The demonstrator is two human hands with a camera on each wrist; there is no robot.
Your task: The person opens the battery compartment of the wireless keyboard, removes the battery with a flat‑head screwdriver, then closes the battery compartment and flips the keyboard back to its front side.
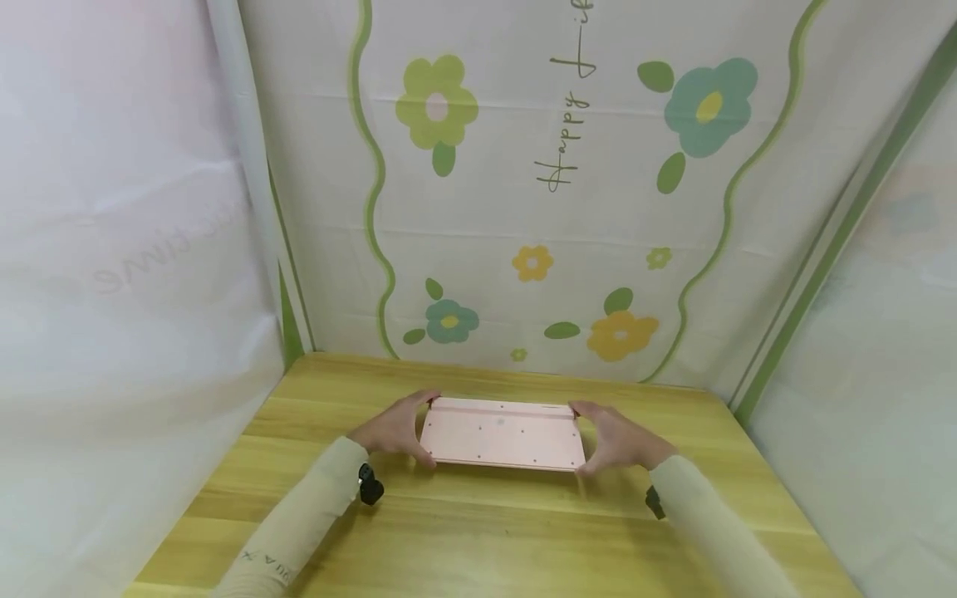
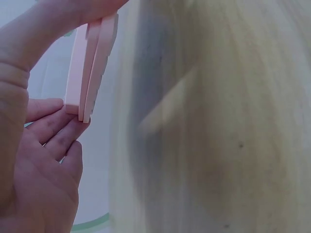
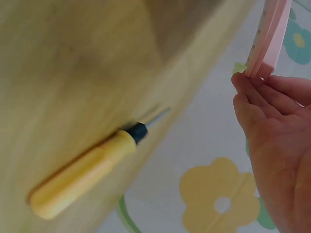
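A pink keyboard (image 1: pixel 501 433) is held level, its flat back with several small screw points facing up. My left hand (image 1: pixel 399 429) grips its left end, thumb at the near edge and fingers at the far edge. At the opposite end, my right hand (image 1: pixel 622 438) holds it the same way. In the left wrist view, the wedge-shaped end of the keyboard (image 2: pixel 80 73) sits between thumb and fingers, its bumpy side turned toward the table. The right wrist view shows the other end above the fingertips (image 3: pixel 241 80); the thumb is out of view there.
A screwdriver (image 3: pixel 82 177) with a yellow handle lies on the wooden table (image 1: pixel 478 531); it cannot be made out in the head view. Floral fabric (image 1: pixel 523 208) hangs behind the table, with pale sheets on both sides. Dark wrist devices (image 1: pixel 370 486) sit under the sleeves.
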